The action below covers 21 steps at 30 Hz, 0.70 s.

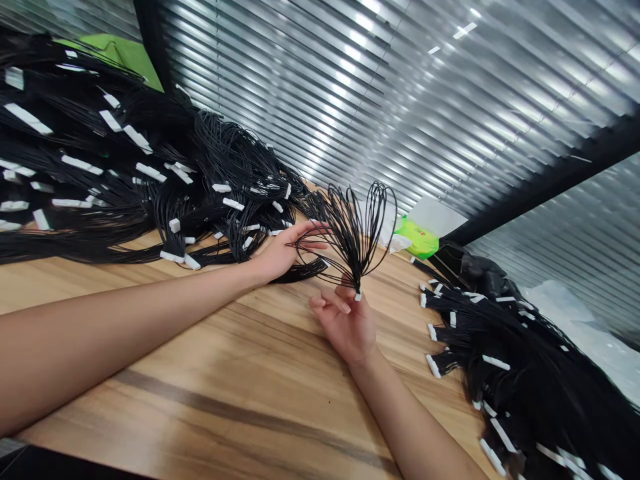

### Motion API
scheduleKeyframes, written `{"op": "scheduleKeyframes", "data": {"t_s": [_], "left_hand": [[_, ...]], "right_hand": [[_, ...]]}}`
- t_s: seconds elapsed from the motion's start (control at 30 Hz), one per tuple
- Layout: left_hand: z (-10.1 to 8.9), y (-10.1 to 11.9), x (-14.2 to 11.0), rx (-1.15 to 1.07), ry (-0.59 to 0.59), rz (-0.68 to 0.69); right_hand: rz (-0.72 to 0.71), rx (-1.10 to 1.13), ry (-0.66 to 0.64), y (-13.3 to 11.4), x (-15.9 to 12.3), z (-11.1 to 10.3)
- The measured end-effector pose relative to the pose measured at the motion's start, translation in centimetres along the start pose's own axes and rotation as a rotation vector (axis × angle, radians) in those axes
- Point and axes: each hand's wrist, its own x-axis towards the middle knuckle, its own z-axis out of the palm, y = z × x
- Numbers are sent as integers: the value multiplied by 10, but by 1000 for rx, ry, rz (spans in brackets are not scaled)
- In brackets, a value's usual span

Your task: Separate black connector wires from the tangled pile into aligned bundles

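A bundle of thin black wires with a white connector at its lower end fans upward in loops. My right hand pinches that bundle near the connector, between thumb and fingers. My left hand reaches in from the left with its fingers stretched out beside the loops. A few loops cross in front of its fingertips; whether they touch is unclear. Just behind my left hand lies a large heap of black wire harnesses with white connectors.
Another pile of black harnesses covers the right side of the wooden table. At the back stands a bright green tissue pack. Clear plastic lies at the far right. A corrugated metal wall rises behind the table.
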Motion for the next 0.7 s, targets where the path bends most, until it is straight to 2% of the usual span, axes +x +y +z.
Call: {"op": "scheduleKeyframes", "data": {"t_s": [0.07,0.2,0.27,0.37,0.43,0.57,0.63,0.7], "left_hand": [[1,3,-2,-51,-49,-49],[1,2,-4,-137,-70,-135],[2,0,-3,-148,-41,-118],[2,-1,0,-155,62,-28],[1,1,1,-165,81,-14],[-2,10,0,-182,-10,-116],[-3,10,-1,-113,-66,-104],[-4,8,-1,123,-93,27]], "right_hand": [[15,-2,0,0,-1,-1],[88,17,-27,0,-3,-3],[123,21,-58,0,-4,-4],[152,42,-95,1,-4,-5],[157,73,-96,1,-3,-6],[144,141,-69,0,-2,-5],[133,140,-60,0,-2,-5],[141,115,-71,0,-4,-5]]}}
